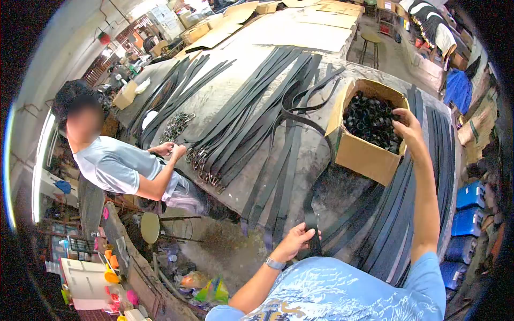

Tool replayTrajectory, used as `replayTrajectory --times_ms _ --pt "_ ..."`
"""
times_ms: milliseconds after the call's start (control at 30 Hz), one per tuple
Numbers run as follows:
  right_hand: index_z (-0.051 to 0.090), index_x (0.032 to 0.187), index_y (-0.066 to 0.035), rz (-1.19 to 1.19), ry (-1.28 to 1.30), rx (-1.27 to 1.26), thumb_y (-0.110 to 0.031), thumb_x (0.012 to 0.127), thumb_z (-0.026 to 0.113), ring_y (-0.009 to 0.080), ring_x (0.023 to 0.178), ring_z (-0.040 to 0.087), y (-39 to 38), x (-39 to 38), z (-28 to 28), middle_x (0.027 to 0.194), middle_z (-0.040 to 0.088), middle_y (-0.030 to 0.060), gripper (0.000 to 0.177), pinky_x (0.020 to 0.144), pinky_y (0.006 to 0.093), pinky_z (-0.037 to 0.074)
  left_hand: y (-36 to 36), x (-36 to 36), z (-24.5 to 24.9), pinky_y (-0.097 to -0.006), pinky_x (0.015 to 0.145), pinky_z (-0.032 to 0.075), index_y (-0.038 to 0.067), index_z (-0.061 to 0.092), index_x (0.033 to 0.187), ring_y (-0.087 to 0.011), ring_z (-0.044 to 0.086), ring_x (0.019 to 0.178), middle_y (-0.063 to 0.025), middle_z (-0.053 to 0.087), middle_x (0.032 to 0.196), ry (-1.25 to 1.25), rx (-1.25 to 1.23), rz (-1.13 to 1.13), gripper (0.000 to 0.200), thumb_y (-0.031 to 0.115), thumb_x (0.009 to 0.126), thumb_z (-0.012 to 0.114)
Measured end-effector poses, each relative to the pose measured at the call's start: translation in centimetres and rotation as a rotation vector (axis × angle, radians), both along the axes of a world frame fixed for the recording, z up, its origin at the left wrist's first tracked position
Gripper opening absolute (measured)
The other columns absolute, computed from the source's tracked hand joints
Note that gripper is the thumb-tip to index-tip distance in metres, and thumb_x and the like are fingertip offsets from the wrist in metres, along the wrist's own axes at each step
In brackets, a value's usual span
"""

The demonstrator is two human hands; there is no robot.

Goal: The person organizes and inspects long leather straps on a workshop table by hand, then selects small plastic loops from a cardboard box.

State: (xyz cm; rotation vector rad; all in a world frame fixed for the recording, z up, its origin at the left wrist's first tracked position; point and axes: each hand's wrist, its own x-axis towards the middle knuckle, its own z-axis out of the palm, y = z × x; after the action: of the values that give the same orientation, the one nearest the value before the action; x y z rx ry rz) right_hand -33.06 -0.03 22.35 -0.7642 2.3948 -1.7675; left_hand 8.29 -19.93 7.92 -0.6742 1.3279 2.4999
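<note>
My left hand is closed on a black belt strap near its end, low at the table's front edge. From there the strap runs up and curves back over the table. My right hand reaches over the right rim of an open cardboard box. Inside lies a heap of small black belt loops. The fingertips are bent together at the loops, and I cannot make out what is between them.
Rows of black straps cover the table, more lying to the right. Metal buckles sit at some ends. A co-worker stands at left, both hands on something small. Blue containers stand right, a stool below left.
</note>
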Motion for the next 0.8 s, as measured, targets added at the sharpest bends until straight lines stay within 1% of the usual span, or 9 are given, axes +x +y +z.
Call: replayTrajectory --times_ms 33,133,167,200,300,367,467,700,800 --pt "0.062 0.12 -0.01 0.01 0.012 -0.079 -0.013 0.088 0.063 0.0129 0.085 0.06 0.9 1.1 0.3 0.103 0.065 0.0067 0.032 0.066 0.0295 0.053 0.0 -0.1 0.0 -0.0231 0.069 0.051 0.01 0.061 0.113 -0.0093 0.064 0.092 -0.0006 0.068 0.103 0.018 0.025 0.022 0.022 0.025 0.098 0.06" --pt "0.055 0.127 -0.012 0.043 -0.268 -0.314 -0.02 0.093 0.061 0.0076 0.081 0.059 1.8 9.7 3.4 0.102 0.064 0.0002 0.035 0.067 0.0225 0.05 -0.4 -0.6 1.8 -0.0341 0.08 0.056 0.009 0.059 0.112 -0.0159 0.064 0.096 -0.0038 0.066 0.105 0.056 0.104 0.102 0.02 0.022 0.097 0.06" --pt "0.054 0.128 -0.011 0.046 -0.3 -0.243 -0.023 0.095 0.06 0.0071 0.082 0.06 2.0 12.5 3.5 0.108 0.065 0.0009 0.035 0.068 0.0211 0.051 -0.4 -0.8 2.6 -0.0357 0.08 0.056 0.009 0.058 0.112 -0.0171 0.064 0.097 -0.004 0.066 0.105 0.064 0.123 0.128 0.019 0.021 0.097 0.061" --pt "0.055 0.127 -0.012 0.094 -0.293 -0.254 -0.017 0.095 0.057 0.0145 0.084 0.064 2.5 13.7 0.6 0.112 0.066 0.0085 0.032 0.068 0.0282 0.054 -0.6 -1.3 3.3 -0.0362 0.082 0.056 0.009 0.057 0.112 -0.0173 0.064 0.097 -0.0039 0.066 0.105 0.056 0.1 0.164 0.019 0.02 0.097 0.061" --pt "0.049 0.13 -0.011 0.217 -0.662 -0.288 -0.014 0.094 0.059 0.0222 0.099 0.065 1.8 20.4 -3.0 0.126 0.06 0.0102 0.037 0.078 0.0336 0.056 -0.5 -2.9 4.4 -0.0396 0.083 0.057 0.009 0.053 0.111 -0.0174 0.063 0.098 -0.0033 0.064 0.106 0.069 0.087 0.241 0.018 0.018 0.097 0.061" --pt "0.045 0.133 -0.01 0.259 -0.813 -0.365 -0.015 0.094 0.058 0.0236 0.105 0.064 1.9 23.0 -6.2 0.127 0.06 0.0103 0.042 0.08 0.0343 0.056 -0.5 -3.8 4.9 -0.0396 0.08 0.058 0.009 0.054 0.112 -0.0183 0.064 0.099 -0.004 0.063 0.108 0.124 0.101 0.244 0.016 0.018 0.098 0.058" --pt "0.047 0.133 -0.01 0.243 -1.035 -0.407 -0.021 0.094 0.063 0.0195 0.108 0.062 2.0 25.7 -8.8 0.131 0.059 0.0097 0.043 0.081 0.0297 0.055 0.8 -5.5 4.4 -0.0352 0.073 0.06 0.01 0.055 0.114 -0.0197 0.066 0.099 -0.0051 0.065 0.108 0.164 0.116 0.392 0.018 0.017 0.099 0.058" --pt "0.051 0.126 -0.008 0.248 -1.116 -0.361 -0.016 0.091 0.067 0.0136 0.103 0.06 2.9 29.4 -12.7 0.114 0.058 0.0018 0.039 0.082 0.0296 0.055 2.3 -7.0 4.0 -0.0345 0.075 0.058 0.013 0.058 0.112 -0.0198 0.065 0.103 -0.0024 0.064 0.109 0.102 0.057 0.427 0.018 0.017 0.095 0.064" --pt "0.052 0.123 -0.008 0.218 -1.138 -0.357 -0.014 0.09 0.068 0.0138 0.103 0.061 3.4 29.6 -13.5 0.114 0.058 0.0026 0.037 0.082 0.03 0.055 2.5 -7.3 3.6 -0.0349 0.073 0.058 0.013 0.058 0.111 -0.0203 0.065 0.103 -0.0024 0.064 0.108 0.084 0.054 0.439 0.017 0.017 0.095 0.063"
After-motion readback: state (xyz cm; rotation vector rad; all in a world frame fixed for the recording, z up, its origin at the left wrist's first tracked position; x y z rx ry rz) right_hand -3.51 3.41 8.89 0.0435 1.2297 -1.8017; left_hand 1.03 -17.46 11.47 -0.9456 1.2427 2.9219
